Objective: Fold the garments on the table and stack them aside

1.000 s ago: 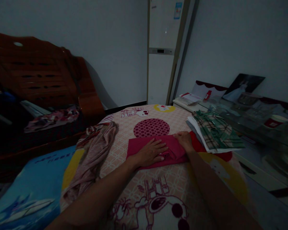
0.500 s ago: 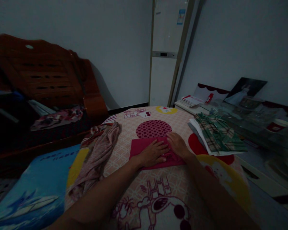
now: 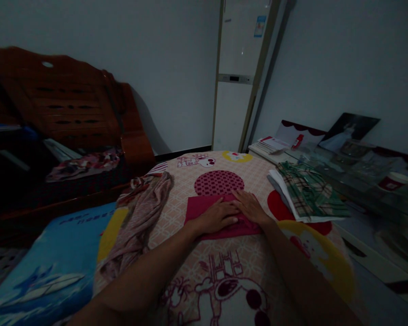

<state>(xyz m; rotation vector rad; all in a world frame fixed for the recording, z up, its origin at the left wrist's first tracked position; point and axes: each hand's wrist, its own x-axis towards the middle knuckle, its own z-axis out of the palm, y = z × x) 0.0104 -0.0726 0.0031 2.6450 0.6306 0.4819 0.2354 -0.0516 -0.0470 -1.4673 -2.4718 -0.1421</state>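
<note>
A dark pink folded cloth (image 3: 197,207) lies flat on the patterned table cover (image 3: 177,203). My left hand (image 3: 219,216) rests on the middle of the cloth, palm down, fingers stretched to the right. Next to it, my right hand (image 3: 249,206) lies on the cloth's right part with its fingers extended up and left. The fingertips of the two hands meet or nearly meet. Both hands and wrists hide part of the cloth. Neither hand grips anything that I can see.
A crumpled pinkish-brown garment (image 3: 146,217) lies at the table's left edge. Folded green plaid and white clothes (image 3: 309,190) sit at the right edge. Beyond them stands a glass-topped cabinet (image 3: 353,176) with cups. A wooden bench (image 3: 68,104) is at the left.
My right hand has moved slightly left and down against my left fingertips. The left fingers are closer together. The whole view has shifted slightly.
</note>
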